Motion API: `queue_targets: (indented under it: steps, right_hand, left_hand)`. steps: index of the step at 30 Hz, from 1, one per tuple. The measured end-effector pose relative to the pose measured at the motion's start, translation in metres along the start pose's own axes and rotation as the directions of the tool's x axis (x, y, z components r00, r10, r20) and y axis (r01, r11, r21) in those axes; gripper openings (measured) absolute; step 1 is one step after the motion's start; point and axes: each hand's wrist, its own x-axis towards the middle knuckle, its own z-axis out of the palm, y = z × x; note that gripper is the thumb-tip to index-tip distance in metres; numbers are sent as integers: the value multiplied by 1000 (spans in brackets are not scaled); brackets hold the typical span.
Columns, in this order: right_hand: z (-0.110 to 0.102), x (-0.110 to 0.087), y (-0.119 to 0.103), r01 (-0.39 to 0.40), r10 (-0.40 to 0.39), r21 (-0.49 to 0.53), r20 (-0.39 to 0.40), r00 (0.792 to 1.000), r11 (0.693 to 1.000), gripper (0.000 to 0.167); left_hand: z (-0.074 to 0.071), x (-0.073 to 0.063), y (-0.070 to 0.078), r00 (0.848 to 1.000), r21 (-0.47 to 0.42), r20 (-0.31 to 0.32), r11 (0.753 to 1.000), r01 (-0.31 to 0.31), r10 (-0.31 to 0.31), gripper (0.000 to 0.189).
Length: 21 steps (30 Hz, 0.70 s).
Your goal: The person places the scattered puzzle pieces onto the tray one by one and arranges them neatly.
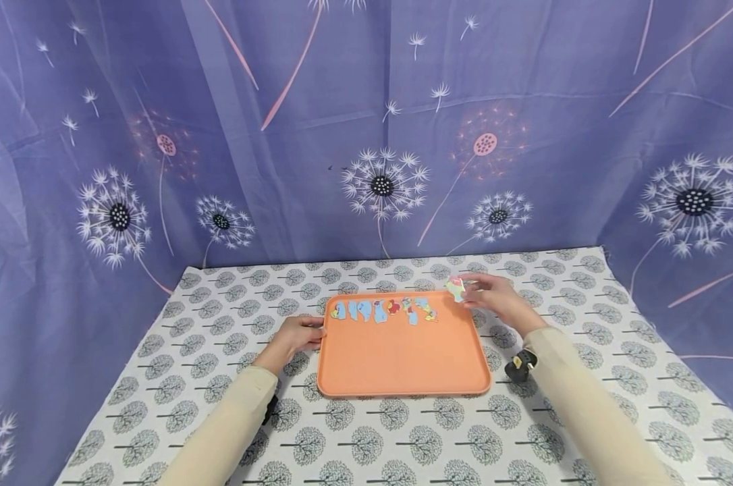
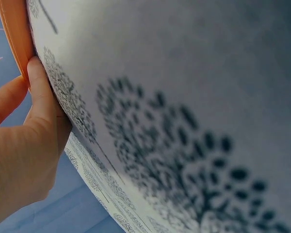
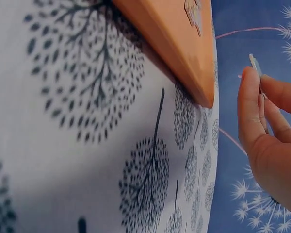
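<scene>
In the head view, an orange tray (image 1: 403, 364) lies on the table, with a row of small, irregular puzzle pieces (image 1: 364, 310) in blue, yellow and red along its far side. My left hand (image 1: 295, 336) is at the tray's left edge, and the left wrist view has its thumb and a finger pinching the rim (image 2: 20, 43). Over the far right corner, my right hand (image 1: 494, 298) pinches a light puzzle piece (image 1: 455, 289) with green and red on it. Edge-on in the right wrist view, that piece (image 3: 254, 63) shows as a thin sliver between thumb and fingertips.
A white cloth with grey tree prints (image 1: 427, 442) covers the table. Behind and to both sides hangs a purple curtain (image 1: 318, 202) with dandelion patterns. A black device (image 1: 520, 366) is strapped at the right wrist.
</scene>
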Motion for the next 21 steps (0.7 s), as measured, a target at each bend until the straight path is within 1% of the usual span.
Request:
queue_targets:
  steps: [5,12,17,21]
  right_hand:
    - [7,5,-1,-21,20,27,4,1000,999,52]
    - [11,13,2,-80,80,-3,20,997,997,50]
    - [11,15,5,-105,104,12,36,994,994,51]
    - [11,15,8,-116,116,4,45,992,993,50]
  left_hand:
    - [0,0,-1,1000,-5,-5,1000,6,-6,38]
    - [0,-1,0,1000,-9,-1,1000,2,-2,38]
    - [0,0,0,1000,-8,-7,1000,3,-3,38]
    - [0,0,0,1000,-9,-6,1000,5,-5,38]
